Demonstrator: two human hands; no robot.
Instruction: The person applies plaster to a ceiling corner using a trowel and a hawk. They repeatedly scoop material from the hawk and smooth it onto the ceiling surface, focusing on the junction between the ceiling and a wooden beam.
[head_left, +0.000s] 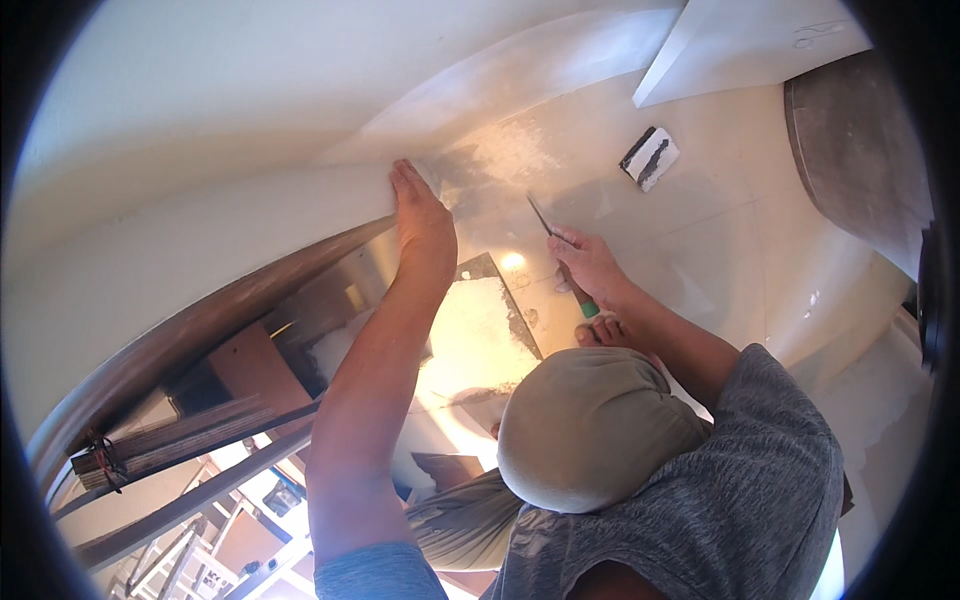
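Left hand: here's the left hand (422, 212), upper centre-left of the frame, fingers straight and side by side, laid against the edge of the pale wall (270, 195); whether that grip pinches anything under the palm, I can't tell.
Right hand: and the right hand (588, 268), just right of centre, has its grip closed, fingers and thumb wrapped round the slim tool (576, 288).
Slim tool: thin dark blade pointing up and left, clear of the wall, green handle end poking out below the fist.
Dark board: down in the middle, left of the tool, the dark board (479, 267) lies under a spread of pale material (475, 325).
Black-and-white block: upper right of centre, the black-and-white block (650, 158) sits on the floor (700, 230), well apart from both hands.
Bare foot: toes of the bare foot (608, 332) just below the green end.
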